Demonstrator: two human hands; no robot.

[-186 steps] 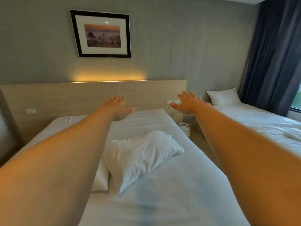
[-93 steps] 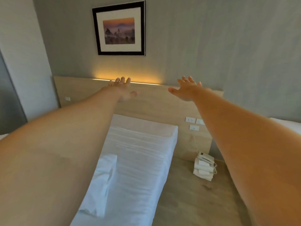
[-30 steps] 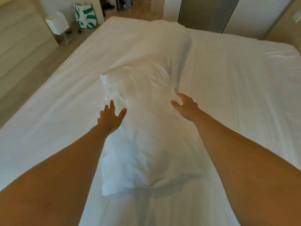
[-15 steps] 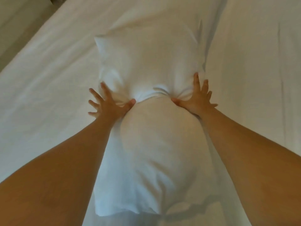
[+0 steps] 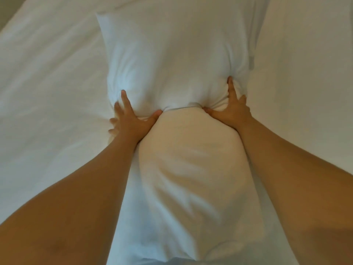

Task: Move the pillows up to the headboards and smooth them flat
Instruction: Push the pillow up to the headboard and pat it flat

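Observation:
A long white pillow (image 5: pixel 177 60) lies lengthwise on the white bed sheet (image 5: pixel 47 77), running away from me. My left hand (image 5: pixel 131 121) presses into its left side at the middle, fingers spread and thumb dug into the fabric. My right hand (image 5: pixel 232 109) squeezes the right side at the same height, index finger pointing up along the pillow. The pillow is pinched narrow between both hands, and its near half bulges between my forearms. No headboard is in view.
The white sheet fills almost the whole view on both sides of the pillow. A sliver of the bed's edge and floor shows at the top left corner (image 5: pixel 5 22).
I turned from the headboard down to the bed and reached to the pillow. In the last half second both hands squeezed deeper into its sides and the view came closer.

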